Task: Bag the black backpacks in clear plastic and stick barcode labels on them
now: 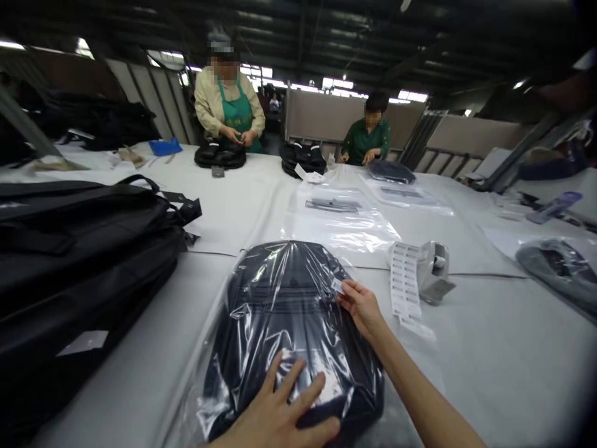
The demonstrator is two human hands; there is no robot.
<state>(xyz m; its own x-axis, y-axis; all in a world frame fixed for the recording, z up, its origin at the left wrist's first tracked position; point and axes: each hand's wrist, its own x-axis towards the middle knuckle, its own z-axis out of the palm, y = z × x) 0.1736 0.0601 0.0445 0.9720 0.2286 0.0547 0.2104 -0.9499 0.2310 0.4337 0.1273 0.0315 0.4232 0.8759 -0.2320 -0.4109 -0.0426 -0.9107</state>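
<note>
On the near part of the white table [504,348], right in front of the worker: dark backpack [275,326], lying flat inside a clear plastic bag [291,267], top end pointing away from the worker. Left hand [289,404] is palm down on the lower part of it, fingers spread over the plastic, not gripping. Right hand [361,305] is at the upper right edge of the pack, thumb and fingertips pinching a small white label [337,285]. Label sits right at the plastic; can't tell whether any of it is stuck. Just right of that hand: label strip [405,280], printed in two columns, beside a pale dispenser [433,267]. Beyond the pack, flat clear bags [336,227] on the tabletop. Left side, big pile of black bags [88,249]. Far side, two co-workers: one in a green apron [236,111], hands over a black bundle [220,155]; one in a dark green top [368,140], near a dark wrapped item [390,171].
</note>
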